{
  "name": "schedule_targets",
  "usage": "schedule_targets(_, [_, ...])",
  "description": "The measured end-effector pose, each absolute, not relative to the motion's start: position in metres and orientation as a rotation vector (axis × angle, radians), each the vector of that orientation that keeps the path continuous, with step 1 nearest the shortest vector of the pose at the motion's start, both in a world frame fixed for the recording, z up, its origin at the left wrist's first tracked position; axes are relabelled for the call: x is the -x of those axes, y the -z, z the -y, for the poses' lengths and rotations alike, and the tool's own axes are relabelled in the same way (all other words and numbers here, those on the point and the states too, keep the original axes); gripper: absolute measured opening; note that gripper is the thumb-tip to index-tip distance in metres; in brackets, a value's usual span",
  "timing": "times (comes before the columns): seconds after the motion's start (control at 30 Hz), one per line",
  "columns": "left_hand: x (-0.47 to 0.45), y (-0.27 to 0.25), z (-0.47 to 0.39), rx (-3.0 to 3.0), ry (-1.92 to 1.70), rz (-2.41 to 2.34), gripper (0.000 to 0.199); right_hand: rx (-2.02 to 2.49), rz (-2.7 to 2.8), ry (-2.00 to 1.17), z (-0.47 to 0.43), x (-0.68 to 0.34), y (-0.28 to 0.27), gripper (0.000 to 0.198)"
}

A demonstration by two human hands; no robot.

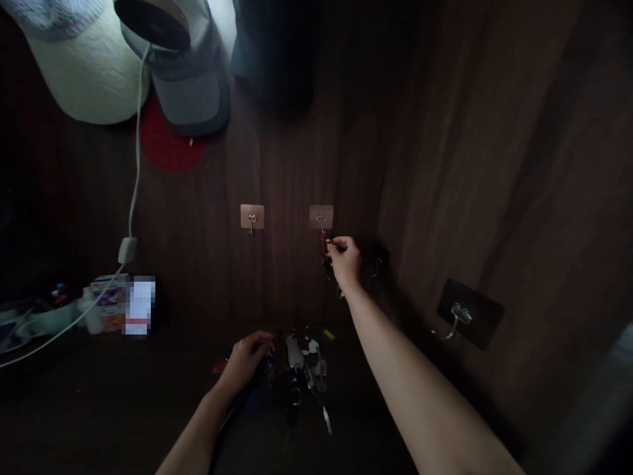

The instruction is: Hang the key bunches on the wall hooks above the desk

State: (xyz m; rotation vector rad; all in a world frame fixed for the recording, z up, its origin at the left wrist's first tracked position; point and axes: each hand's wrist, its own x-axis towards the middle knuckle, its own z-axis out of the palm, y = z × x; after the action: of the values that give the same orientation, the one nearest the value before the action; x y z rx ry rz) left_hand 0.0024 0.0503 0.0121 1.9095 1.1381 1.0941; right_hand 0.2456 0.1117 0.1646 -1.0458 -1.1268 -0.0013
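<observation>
Up at the back panel, my right hand point(347, 262) is closed in a pinch on a keychain with a red strap point(323, 243). The strap hangs at a metal hook point(321, 220) on a square adhesive pad. Small colourful bits show by the fingertips and below the hand. Lower down, my left hand point(250, 357) rests at the surface with its fingers curled over something dark that I cannot make out. Beside it lies a bunch of keys point(316, 363) with a silvery oblong fob point(295, 353) and rings, dim in the shadow.
A second hook point(252, 218) is left of the first. On the right wall sits a larger dark-backed hook point(459, 313). Caps point(190, 99) hang at the upper left over a white cable point(136, 178). Boxes point(109, 300) and a small white bottle point(92, 311) stand on the left.
</observation>
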Motion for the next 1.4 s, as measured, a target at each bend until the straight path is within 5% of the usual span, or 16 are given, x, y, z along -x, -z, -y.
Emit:
schedule_targets(0.63, [-0.003, -0.014, -0.049, -1.975, -1.107, -1.191, 0.023, 1.012, 1.154, -0.367, -0.082, -0.239, -0.060, 0.033])
schedule_targets(1.4, [0.009, -0.010, -0.056, -2.031, -1.197, -1.337, 0.028, 1.234, 1.511, -0.309, -0.027, -0.229, 0.005, 0.027])
